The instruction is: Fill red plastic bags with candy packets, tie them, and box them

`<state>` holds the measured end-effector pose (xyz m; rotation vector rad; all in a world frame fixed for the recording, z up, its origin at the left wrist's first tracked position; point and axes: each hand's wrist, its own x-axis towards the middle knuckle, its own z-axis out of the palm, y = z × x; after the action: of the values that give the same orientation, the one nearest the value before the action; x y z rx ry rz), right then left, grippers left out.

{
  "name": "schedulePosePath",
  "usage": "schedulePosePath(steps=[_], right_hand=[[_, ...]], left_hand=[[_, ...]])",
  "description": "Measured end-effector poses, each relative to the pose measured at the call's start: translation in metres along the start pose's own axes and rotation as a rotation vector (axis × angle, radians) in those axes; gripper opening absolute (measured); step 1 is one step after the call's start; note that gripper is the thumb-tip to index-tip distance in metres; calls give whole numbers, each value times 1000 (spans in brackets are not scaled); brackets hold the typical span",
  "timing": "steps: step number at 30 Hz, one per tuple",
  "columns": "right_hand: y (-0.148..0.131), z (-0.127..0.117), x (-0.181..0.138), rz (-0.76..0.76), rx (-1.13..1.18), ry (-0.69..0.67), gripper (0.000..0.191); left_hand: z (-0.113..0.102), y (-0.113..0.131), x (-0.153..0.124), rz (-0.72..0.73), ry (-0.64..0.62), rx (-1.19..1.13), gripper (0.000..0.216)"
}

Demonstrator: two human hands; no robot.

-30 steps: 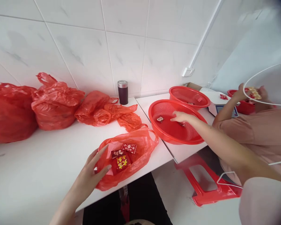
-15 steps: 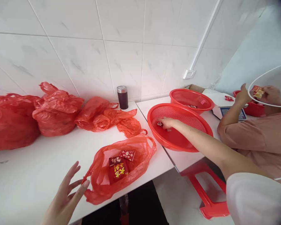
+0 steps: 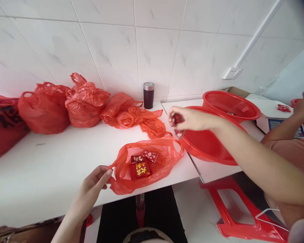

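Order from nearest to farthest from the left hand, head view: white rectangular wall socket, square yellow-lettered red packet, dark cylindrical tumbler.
1. Square red packet: just right of the left hand.
2. Dark tumbler: farther back, right.
3. White socket: farthest back, far right.

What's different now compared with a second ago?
The right hand has come up out of the nearer basket, moving left to its rim, and now holds something dark red, blurred. The left hand, earlier at the open bag's mouth, now pinches its left end. The bag's three packets and the flask stayed put.
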<state>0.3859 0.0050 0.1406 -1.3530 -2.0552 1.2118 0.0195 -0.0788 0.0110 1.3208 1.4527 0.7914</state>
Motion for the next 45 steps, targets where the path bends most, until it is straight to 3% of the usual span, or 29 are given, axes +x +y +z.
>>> schedulePosePath(steps=[2,4,7,11,13,18,21,23,26,28,33,36,38,42,45], right_hand=[[-18,45,6,-67,-165,-136,33],[-22,84,15,-91,-432,-168,37],[-15,111,28,-100,-713,-124,49],[-9,93,27,-157,-881,10,42],[-9,83,15,-115,-967,52,37],[-15,72,-24,256,-896,-85,44],[-29,54,-36,334,-677,-160,41],[-44,34,-36,289,-522,-48,36],[-65,12,-31,71,-331,336,30],[-76,8,-26,-55,-239,467,27],[-95,20,-20,-236,-144,607,21],[-101,26,-15,-215,-174,501,19],[-103,27,-11,-211,-201,458,19],[-102,29,-1,-268,-189,630,20],[-96,32,6,-217,-258,568,18]], left_hand=[[3,0,2,29,35,-112,32],[4,0,3,48,63,-225,30],[-1,0,2,72,74,-342,29],[-13,1,-3,91,56,-401,32],[-16,2,-4,99,39,-431,36],[-14,12,0,174,59,-543,33],[-17,29,3,271,92,-607,30],[-23,46,5,367,125,-647,27],[-33,81,6,569,194,-708,20],[-38,107,5,682,213,-696,16],[-44,155,-3,766,188,-438,15],[-46,168,-4,742,181,-327,19],[-48,172,-3,700,132,-242,22],[-57,170,2,720,131,-226,24],[-65,160,6,608,131,-84,26]])
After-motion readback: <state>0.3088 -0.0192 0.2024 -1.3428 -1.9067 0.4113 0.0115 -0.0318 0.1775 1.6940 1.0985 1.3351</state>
